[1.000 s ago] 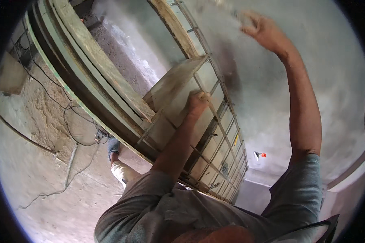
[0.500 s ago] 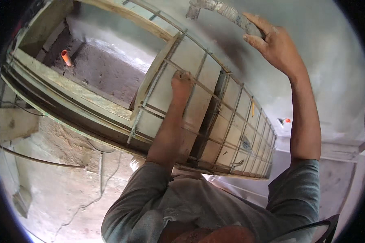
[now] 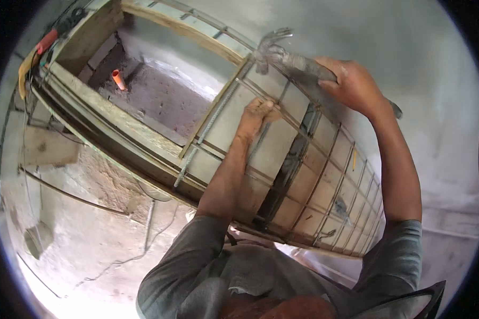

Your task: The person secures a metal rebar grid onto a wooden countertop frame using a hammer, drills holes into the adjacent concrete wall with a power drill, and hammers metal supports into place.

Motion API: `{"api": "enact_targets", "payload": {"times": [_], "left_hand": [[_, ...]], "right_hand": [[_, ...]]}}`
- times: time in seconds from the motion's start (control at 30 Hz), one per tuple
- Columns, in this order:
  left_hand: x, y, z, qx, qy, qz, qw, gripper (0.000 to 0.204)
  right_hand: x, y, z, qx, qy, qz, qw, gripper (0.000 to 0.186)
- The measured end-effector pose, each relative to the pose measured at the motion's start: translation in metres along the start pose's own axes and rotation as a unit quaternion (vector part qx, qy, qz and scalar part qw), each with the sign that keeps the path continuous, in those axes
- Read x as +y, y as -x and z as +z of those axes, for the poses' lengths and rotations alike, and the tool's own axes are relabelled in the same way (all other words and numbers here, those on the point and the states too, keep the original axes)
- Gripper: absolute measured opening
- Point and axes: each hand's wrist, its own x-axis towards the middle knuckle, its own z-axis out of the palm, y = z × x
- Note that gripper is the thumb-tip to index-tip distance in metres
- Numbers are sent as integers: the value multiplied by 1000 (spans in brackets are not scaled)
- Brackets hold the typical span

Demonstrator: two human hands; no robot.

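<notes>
A claw hammer (image 3: 299,65) with a worn, wrapped handle is in my right hand (image 3: 354,87), whose fingers are closed round the grip. Its metal head is just above the far edge of the rebar grid, close to the end of a wooden crosspiece (image 3: 218,106). My left hand (image 3: 254,119) is closed on a length of rebar (image 3: 290,118) in the grid, a little nearer to me than the hammer head. Whether those fingers also pinch something small is hidden. Pale panels (image 3: 274,143) lie beneath the rebar, with a dark gap between two of them.
Left of the grid, a timber-framed opening (image 3: 133,127) holds an upright orange pipe (image 3: 118,80). A red-and-yellow tool (image 3: 37,53) with a cord is at the far-left corner. A grey wall (image 3: 431,69) rises behind. A yellow pencil-like stick (image 3: 354,159) lies on the grid.
The hammer has come down and towards the crosspiece, and its claw now shows. My left hand stays at the rebar. The view has shifted, bringing the red-and-yellow tool into sight.
</notes>
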Motion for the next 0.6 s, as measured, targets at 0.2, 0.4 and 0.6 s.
{"api": "enact_targets", "payload": {"times": [0.2, 0.4, 0.6], "left_hand": [[14, 7, -2, -69, -8, -50, 996, 33], [-5, -3, -20, -64, 5, -41, 997, 34], [-10, -4, -24, -49, 27, -25, 998, 36]], "right_hand": [[-57, -98, 7, -33, 73, -93, 992, 45], [-101, -173, -30, -256, 348, -217, 875, 49], [-138, -191, -65, 67, 48, -272, 959, 49]]}}
